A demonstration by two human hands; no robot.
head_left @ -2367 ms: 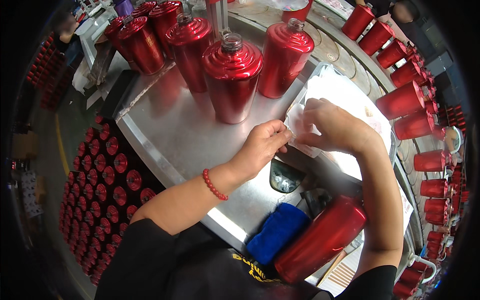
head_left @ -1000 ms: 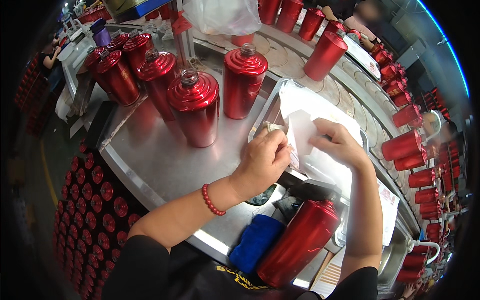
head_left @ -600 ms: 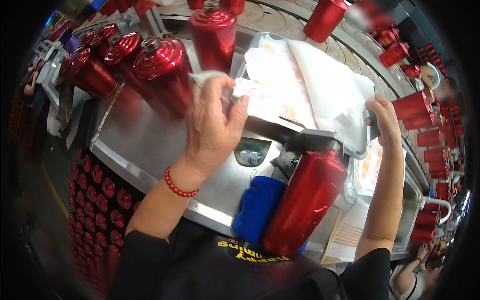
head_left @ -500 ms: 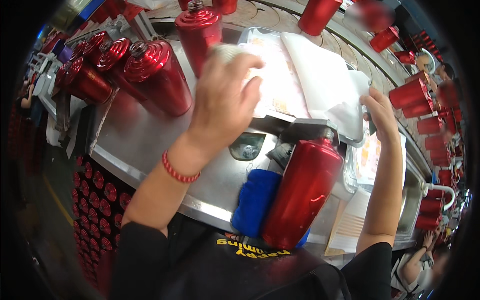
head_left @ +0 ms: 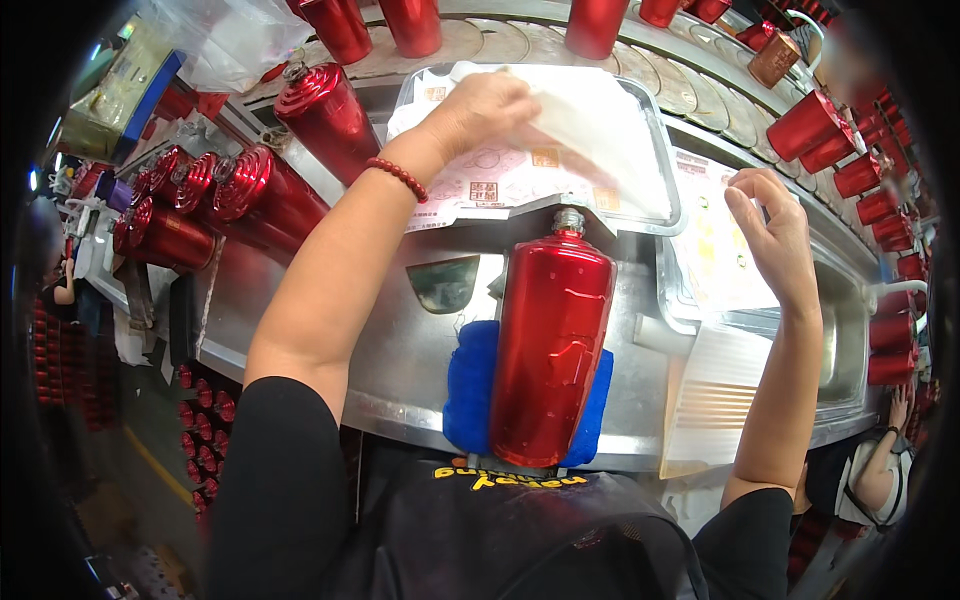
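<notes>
My left hand (head_left: 488,108), with a red beaded bracelet at its wrist, reaches over a shallow tray (head_left: 678,228) of printed sheets (head_left: 487,162). Its fingers are closed; a little of something pale shows at their tips, too covered to name. Beside these fingers a white sheet (head_left: 600,110) lies across the tray, partly blurred. My right hand (head_left: 775,225) is raised to the right of the tray, thumb and fingers apart, holding nothing. Between my arms, a glossy red bottle (head_left: 550,340) with a clear neck lies on a blue cloth (head_left: 468,385), its neck at a metal bracket (head_left: 530,212).
Several red bottles (head_left: 325,110) stand at the left. More move-along cups or bottles (head_left: 808,130) line the curved conveyor (head_left: 510,38) behind. A second tray of sheets (head_left: 715,240), ribbed board (head_left: 715,395) and sink (head_left: 840,350) lie to the right.
My left hand has moved right over the tray. My right hand has come away from the tray's right edge, and the white sheet has shifted. The view has turned.
</notes>
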